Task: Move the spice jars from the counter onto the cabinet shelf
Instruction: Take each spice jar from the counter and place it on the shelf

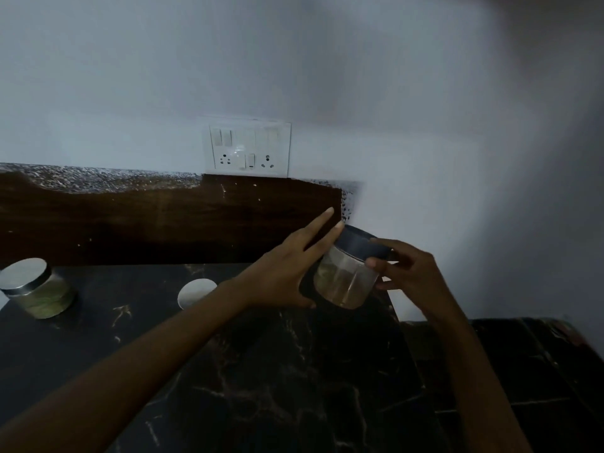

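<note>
Two hands met on one clear jar [346,279] below and to the right of the socket panel [250,148], where we held it tilted and, as far as we could judge, just off the counter [261,371]. Our left hand [281,276] lay against the jar's side with fingers straight and spread (the index reaching past the dark lid [358,240]). Our right hand [408,273] curled its fingers round the lid's rim and the wall beneath it.

Far down and left of the panel, a second jar [39,289], silver-lidded with green contents, stood on the counter. Closer in, below and slightly left of the panel, a round silver lid [196,292] showed behind our left forearm [163,338], with whatever sat under it hidden.

No cabinet shelf was in view, so we saw nothing put away. By our reckoning the job was young: one jar in hand, at least one more waiting.
</note>
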Available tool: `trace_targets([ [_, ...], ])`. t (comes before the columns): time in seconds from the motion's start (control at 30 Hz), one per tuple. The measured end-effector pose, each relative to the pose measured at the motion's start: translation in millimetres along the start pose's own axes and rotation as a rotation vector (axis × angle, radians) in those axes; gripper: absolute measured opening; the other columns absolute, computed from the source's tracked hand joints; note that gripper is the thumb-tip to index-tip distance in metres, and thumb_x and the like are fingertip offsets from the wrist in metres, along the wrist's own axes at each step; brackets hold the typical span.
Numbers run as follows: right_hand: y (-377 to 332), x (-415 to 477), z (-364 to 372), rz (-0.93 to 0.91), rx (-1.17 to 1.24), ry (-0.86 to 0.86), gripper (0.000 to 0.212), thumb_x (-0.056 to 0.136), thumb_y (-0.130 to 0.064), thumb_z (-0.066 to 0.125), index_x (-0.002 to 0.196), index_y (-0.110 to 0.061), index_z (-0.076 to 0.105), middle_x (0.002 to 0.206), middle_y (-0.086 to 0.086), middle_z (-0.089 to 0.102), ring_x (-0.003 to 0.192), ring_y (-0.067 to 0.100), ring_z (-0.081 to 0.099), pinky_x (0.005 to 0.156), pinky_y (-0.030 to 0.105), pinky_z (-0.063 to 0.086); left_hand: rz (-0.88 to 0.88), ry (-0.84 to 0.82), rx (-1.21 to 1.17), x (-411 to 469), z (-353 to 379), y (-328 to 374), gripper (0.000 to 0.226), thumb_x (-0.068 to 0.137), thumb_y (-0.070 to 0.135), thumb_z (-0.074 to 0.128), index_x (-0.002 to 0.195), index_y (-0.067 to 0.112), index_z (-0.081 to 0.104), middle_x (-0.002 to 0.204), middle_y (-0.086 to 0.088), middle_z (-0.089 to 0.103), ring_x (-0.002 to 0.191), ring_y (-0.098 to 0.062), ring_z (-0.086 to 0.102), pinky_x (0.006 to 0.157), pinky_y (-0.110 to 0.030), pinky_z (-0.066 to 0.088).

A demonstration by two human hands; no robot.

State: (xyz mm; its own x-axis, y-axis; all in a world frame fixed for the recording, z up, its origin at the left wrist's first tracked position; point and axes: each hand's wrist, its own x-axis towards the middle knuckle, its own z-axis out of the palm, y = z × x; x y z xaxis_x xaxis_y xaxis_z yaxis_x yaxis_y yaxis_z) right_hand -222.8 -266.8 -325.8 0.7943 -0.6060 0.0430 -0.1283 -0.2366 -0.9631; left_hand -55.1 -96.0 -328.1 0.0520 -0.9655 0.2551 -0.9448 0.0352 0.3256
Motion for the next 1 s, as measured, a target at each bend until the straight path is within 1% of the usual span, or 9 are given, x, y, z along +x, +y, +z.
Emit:
trace_targets([
  [0.17, -75.3, -34.7, 13.7, -0.085, -0.046, -0.12, 0.03, 0.077, -0.021, 0.066, 0.106, -0.023, 0.062, 0.101, 0.013, 0.067, 0.078, 0.017, 0.068, 0.06, 0.024, 0.057, 0.107, 0.103, 0.023, -32.4, -52.1, 35.7, 0.121, 0.065, 0.041, 0.08, 0.146, 0.03, -0.009, 0.156, 0.006, -0.01, 0.141, -0.01, 0.001, 0.104, -0.029, 0.031],
  [0.33, -125.3, -66.1, 39.3, -0.191, -0.08, -0.149, 0.041, 0.069, -0.039, 0.064, 0.109, -0.032, 0.061, 0.091, 0.007, 0.069, 0.073, 0.019, 0.069, 0.066, 0.03, 0.059, 0.064, 0.167, -0.046, -75.0, -96.5, 54.8, 0.124, 0.061, 0.043, 0.083, 0.148, 0.03, -0.004, 0.151, 0.007, 0.008, 0.14, -0.011, 0.015, 0.112, -0.035, 0.032],
  [0.4, -136.4, -73.9, 49.5, -0.231, -0.072, -0.139, 0.054, 0.069, -0.041, 0.062, 0.121, -0.029, 0.056, 0.093, 0.004, 0.069, 0.072, 0.019, 0.069, 0.067, 0.029, 0.058, 0.024, 0.198, -0.109, -94.6, -111.9, 57.7, 0.126, 0.059, 0.04, 0.085, 0.148, 0.03, -0.003, 0.148, 0.013, 0.01, 0.138, -0.006, 0.017, 0.113, -0.03, 0.03],
  [0.47, -140.9, -82.2, 55.8, -0.284, -0.058, -0.171, 0.068, 0.069, -0.044, 0.064, 0.132, -0.032, 0.044, 0.112, -0.002, 0.064, 0.081, 0.018, 0.069, 0.072, 0.029, 0.058, -0.022, 0.231, -0.197, -112.4, -124.6, 59.5, 0.128, 0.057, 0.037, 0.087, 0.148, 0.03, -0.003, 0.146, 0.016, 0.011, 0.137, 0.002, 0.017, 0.111, -0.021, 0.03],
  [0.57, -141.9, -97.5, 68.3, -0.401, -0.069, -0.353, 0.101, 0.055, -0.05, 0.082, 0.139, -0.048, 0.024, 0.144, -0.021, 0.034, 0.111, 0.016, 0.058, 0.085, 0.028, 0.053, -0.063, 0.291, -0.276, -137.8, -141.2, 60.8, 0.13, 0.056, 0.029, 0.089, 0.149, 0.026, -0.002, 0.145, 0.012, 0.016, 0.13, 0.018, 0.018, 0.098, 0.002, 0.024],
  [0.63, -144.1, -106.1, 81.2, -0.407, -0.136, -0.448, 0.123, 0.045, -0.052, 0.086, 0.138, -0.058, 0.006, 0.139, -0.041, 0.024, 0.121, 0.006, 0.05, 0.092, 0.027, 0.05, -0.078, 0.312, -0.32, -150.7, -148.5, 62.2, 0.129, 0.055, 0.022, 0.089, 0.149, 0.024, 0.0, 0.145, 0.014, 0.017, 0.127, 0.022, 0.018, 0.091, 0.007, 0.023],
  [0.73, -153.4, -114.7, 105.4, -0.406, -0.171, -0.461, 0.133, 0.041, -0.04, 0.088, 0.13, -0.067, -0.007, 0.117, -0.062, 0.024, 0.117, -0.016, 0.044, 0.092, 0.019, 0.046, -0.082, 0.323, -0.389, -166.7, -153.8, 64.9, 0.13, 0.053, 0.016, 0.09, 0.148, 0.026, 0.002, 0.143, 0.017, 0.019, 0.126, 0.023, 0.019, 0.088, 0.009, 0.024],
  [0.9, -164.5, -118.9, 124.9, -0.465, -0.153, -0.404, 0.129, 0.048, -0.016, 0.088, 0.134, -0.06, 0.003, 0.127, -0.052, 0.024, 0.115, -0.017, 0.044, 0.079, 0.011, 0.049, -0.111, 0.312, -0.49, -182.2, -151.0, 63.2, 0.131, 0.053, 0.016, 0.09, 0.145, 0.036, -0.002, 0.141, 0.029, 0.014, 0.127, 0.023, 0.019, 0.089, 0.006, 0.029],
  [1.0, -171.1, -122.5, 133.0, -0.502, -0.257, -0.32, 0.123, 0.045, -0.027, 0.088, 0.126, -0.071, 0.007, 0.135, -0.041, 0.015, 0.115, -0.016, 0.041, 0.077, 0.008, 0.047, -0.12, 0.277, -0.38, -185.8, -153.0, 62.2, 0.138, 0.053, 0.035, 0.089, 0.143, 0.045, -0.016, 0.148, 0.029, -0.006, 0.135, 0.017, 0.001, 0.099, 0.003, 0.017],
])
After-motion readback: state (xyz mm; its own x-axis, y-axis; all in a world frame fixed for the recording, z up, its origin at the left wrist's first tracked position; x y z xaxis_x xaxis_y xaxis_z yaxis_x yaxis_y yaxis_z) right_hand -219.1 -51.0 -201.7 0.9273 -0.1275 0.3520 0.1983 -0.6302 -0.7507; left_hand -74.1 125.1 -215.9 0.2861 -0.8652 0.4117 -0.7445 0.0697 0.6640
